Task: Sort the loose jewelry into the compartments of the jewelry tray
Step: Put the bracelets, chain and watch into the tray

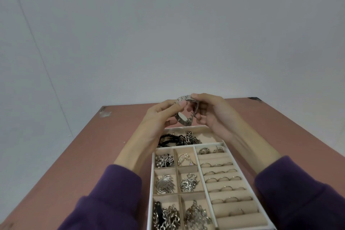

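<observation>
A silver metal wristwatch (184, 116) with a link band is held up in the air above the far end of the jewelry tray (206, 190). My left hand (160, 115) pinches the band on its left side and my right hand (214, 114) grips it on the right. The tray is white with beige lining. Its long far compartment holds black cords and dark chains (179, 139). Small square compartments on the left hold brooches, earrings and chains. Ring rolls (222, 177) on the right carry several silver rings.
The tray lies on a reddish-brown table (84, 155) that stands against a plain pale wall. My purple sleeves (112, 196) frame the tray on both sides. The table's far edge runs just behind my hands.
</observation>
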